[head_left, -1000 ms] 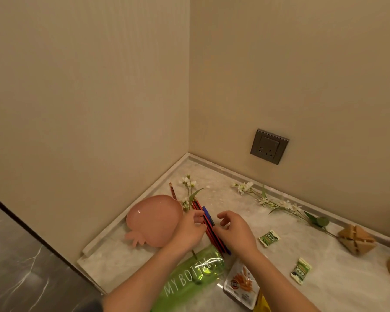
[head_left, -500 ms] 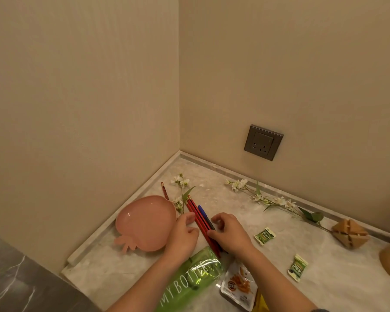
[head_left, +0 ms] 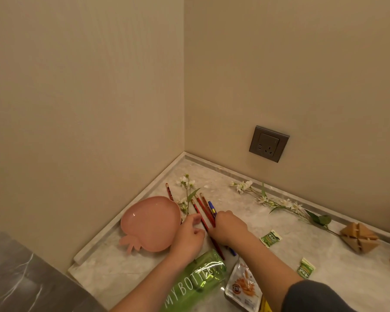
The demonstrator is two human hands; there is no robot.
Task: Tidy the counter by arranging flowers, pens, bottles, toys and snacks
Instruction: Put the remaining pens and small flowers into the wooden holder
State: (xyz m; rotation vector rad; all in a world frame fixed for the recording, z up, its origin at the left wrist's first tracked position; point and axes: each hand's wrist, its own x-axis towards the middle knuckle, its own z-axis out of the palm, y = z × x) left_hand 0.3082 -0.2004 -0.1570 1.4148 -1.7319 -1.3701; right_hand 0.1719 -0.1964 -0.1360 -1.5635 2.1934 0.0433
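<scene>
Three red pencils [head_left: 202, 209] and a blue pen [head_left: 211, 207] lie fanned on the marble counter [head_left: 212, 176], just right of a pink apple-shaped plate [head_left: 149, 224]. My right hand [head_left: 230, 227] curls over their middle and grips them. My left hand [head_left: 187, 236] sits beside them, with thumb and forefinger curled against the leftmost red pencil. A green bottle [head_left: 196, 282] lies on its side under my forearms. One small white flower sprig [head_left: 187, 191] lies behind the pencils, and a longer sprig [head_left: 277, 203] lies along the back wall.
One more red pencil [head_left: 169, 191] pokes out behind the plate. A snack pouch [head_left: 243, 287], two green sachets [head_left: 270, 238] [head_left: 306, 267] and a wooden puzzle toy [head_left: 359, 237] lie to the right. A wall socket [head_left: 269, 143] is above the counter. Walls close the corner.
My right hand has slid forward over the pencils and closed on them. The pencil tips have fanned apart a little. My left hand stays close against their left side.
</scene>
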